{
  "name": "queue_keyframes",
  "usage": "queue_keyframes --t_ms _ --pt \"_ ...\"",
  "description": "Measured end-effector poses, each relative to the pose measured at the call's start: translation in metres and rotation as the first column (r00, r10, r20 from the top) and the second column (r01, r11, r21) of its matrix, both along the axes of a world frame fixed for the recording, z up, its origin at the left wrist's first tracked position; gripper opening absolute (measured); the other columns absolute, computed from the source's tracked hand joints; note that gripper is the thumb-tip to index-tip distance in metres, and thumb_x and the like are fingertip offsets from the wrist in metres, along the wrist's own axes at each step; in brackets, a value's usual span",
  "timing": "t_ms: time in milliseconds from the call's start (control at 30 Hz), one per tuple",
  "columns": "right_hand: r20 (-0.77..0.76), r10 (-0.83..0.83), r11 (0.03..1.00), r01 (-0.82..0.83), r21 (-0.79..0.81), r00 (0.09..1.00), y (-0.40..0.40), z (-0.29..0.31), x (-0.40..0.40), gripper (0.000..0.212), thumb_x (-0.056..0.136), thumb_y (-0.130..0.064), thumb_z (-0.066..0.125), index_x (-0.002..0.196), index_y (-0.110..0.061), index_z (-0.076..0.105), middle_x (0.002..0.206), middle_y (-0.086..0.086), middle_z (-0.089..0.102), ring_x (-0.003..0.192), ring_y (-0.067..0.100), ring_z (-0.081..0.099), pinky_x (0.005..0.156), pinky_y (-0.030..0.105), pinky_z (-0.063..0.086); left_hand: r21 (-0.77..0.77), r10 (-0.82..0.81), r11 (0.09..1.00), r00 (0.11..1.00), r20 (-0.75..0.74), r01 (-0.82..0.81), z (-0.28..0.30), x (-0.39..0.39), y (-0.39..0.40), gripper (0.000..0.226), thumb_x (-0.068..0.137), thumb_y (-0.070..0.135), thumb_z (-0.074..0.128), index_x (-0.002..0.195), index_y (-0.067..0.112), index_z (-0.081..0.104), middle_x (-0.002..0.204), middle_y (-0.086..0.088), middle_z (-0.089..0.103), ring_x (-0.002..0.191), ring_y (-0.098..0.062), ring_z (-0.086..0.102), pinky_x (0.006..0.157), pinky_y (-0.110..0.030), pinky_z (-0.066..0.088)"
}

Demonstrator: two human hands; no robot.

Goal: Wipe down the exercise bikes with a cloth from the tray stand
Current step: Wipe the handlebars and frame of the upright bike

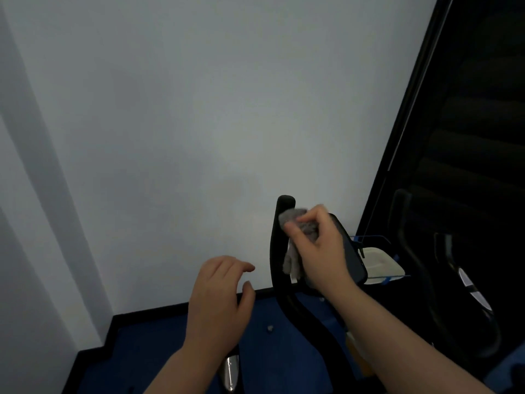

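The right hand grips a bunched grey cloth, pressing it against the black handlebar of an exercise bike. The left hand hovers lower and to the left, fingers loosely spread, holding nothing. A white tray sits just beyond the right hand.

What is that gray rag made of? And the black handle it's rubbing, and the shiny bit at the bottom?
The gray cloth looks like soft, fuzzy fabric, maybe microfiber: it bunches and hangs limp. The black handlebar seems matte foam or rubber over a tube, since it shows no shine; hard to be sure. The shiny post looks like polished metal, because it reflects light.
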State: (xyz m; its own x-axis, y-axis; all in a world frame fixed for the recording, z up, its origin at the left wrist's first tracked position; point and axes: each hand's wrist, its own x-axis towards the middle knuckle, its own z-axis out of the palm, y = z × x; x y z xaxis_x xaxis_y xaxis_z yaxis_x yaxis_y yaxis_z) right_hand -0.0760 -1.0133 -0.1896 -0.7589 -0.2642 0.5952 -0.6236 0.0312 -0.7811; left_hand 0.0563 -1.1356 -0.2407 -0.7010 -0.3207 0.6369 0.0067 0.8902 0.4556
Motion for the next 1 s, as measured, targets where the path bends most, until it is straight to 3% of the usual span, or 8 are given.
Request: queue_keyframes --t_ms 167,333,467,600,667,767,900,1000 --pt "-0.038 -0.095 0.992 0.092 -0.083 0.995 -0.014 0.012 -0.006 0.025 0.089 -0.025 0.063 0.079 -0.033 0.042 0.071 -0.006 0.053 0.062 0.0 0.051 0.057 0.011 0.04 -0.014 -0.014 1.0 1.0 0.005 0.014 -0.001 0.001 -0.001 0.026 0.075 0.006 0.069 0.097 0.02 0.066 0.093 0.01 0.062 0.1 -0.009 0.048 0.091 -0.015 0.031" --pt "-0.136 0.023 0.95 0.021 0.312 0.99 0.009 -0.031 0.013 0.026 0.085 -0.02 0.068 0.075 -0.024 0.045 0.077 -0.01 0.051 0.072 0.001 0.053 0.062 0.012 0.039 -0.022 -0.018 1.0 0.999 -0.032 0.017 -0.004 -0.001 -0.003 0.022 0.076 0.011 0.062 0.096 0.02 0.066 0.093 0.009 0.062 0.099 -0.011 0.05 0.092 -0.016 0.032" --pt "-0.413 -0.114 0.967 0.196 0.162 0.904 -0.001 0.017 0.009 0.013 0.08 -0.025 0.073 0.082 -0.021 0.062 0.088 -0.007 0.056 0.081 -0.004 0.052 0.069 0.005 0.04 -0.02 -0.017 1.0 0.998 -0.053 0.016 -0.006 -0.003 -0.002 0.022 0.076 0.01 0.063 0.095 0.02 0.066 0.092 0.009 0.062 0.099 -0.012 0.05 0.093 -0.016 0.031" --pt "-0.62 -0.172 0.894 0.385 0.228 0.766 -0.019 0.029 0.004 0.014 0.078 -0.019 0.077 0.089 -0.01 0.073 0.091 0.008 0.06 0.08 0.02 0.057 0.061 0.029 0.051 -0.009 -0.019 1.0 0.999 -0.05 0.018 -0.005 -0.003 -0.004 0.02 0.077 0.012 0.059 0.095 0.019 0.067 0.092 0.009 0.062 0.098 -0.011 0.05 0.092 -0.016 0.032" --pt "-0.66 -0.137 0.876 0.402 0.268 0.739 -0.015 0.015 0.002 0.014 0.079 -0.016 0.075 0.092 -0.01 0.074 0.089 0.009 0.06 0.079 0.023 0.058 0.059 0.031 0.051 -0.012 -0.027 1.0 0.999 -0.042 0.027 -0.005 -0.002 -0.005 0.021 0.078 0.013 0.057 0.096 0.019 0.067 0.093 0.008 0.062 0.099 -0.012 0.051 0.092 -0.016 0.032" --pt "-0.523 -0.013 0.882 0.256 0.396 0.852 -0.002 -0.013 0.012 0.014 0.081 -0.019 0.074 0.093 -0.012 0.075 0.09 0.003 0.058 0.08 0.015 0.057 0.067 0.027 0.052 -0.016 -0.039 0.999 0.999 -0.03 0.038 -0.005 -0.002 -0.006 0.021 0.08 0.014 0.056 0.098 0.018 0.066 0.093 0.008 0.062 0.098 -0.012 0.052 0.091 -0.02 0.036" --pt "-0.107 0.195 0.846 -0.112 0.522 0.975 0.021 -0.013 0.008 0.014 0.076 -0.025 0.078 0.089 -0.02 0.077 0.087 -0.006 0.058 0.081 0.001 0.056 0.075 0.008 0.042 -0.01 -0.03 1.0 0.999 -0.024 0.029 -0.003 0.0 -0.004 0.022 0.08 0.013 0.057 0.099 0.017 0.067 0.093 0.006 0.063 0.096 -0.014 0.053 0.091 -0.022 0.037" --pt "-0.171 0.234 0.846 -0.114 0.521 0.957 0.023 0.01 -0.007 0.012 0.075 -0.027 0.079 0.086 -0.022 0.077 0.085 -0.007 0.058 0.079 0.002 0.056 0.074 0.014 0.043 -0.017 -0.017 1.0 0.999 -0.029 0.016 -0.003 -0.001 -0.003 0.021 0.08 0.013 0.056 0.098 0.015 0.067 0.092 0.005 0.064 0.096 -0.016 0.054 0.091 -0.02 0.034"
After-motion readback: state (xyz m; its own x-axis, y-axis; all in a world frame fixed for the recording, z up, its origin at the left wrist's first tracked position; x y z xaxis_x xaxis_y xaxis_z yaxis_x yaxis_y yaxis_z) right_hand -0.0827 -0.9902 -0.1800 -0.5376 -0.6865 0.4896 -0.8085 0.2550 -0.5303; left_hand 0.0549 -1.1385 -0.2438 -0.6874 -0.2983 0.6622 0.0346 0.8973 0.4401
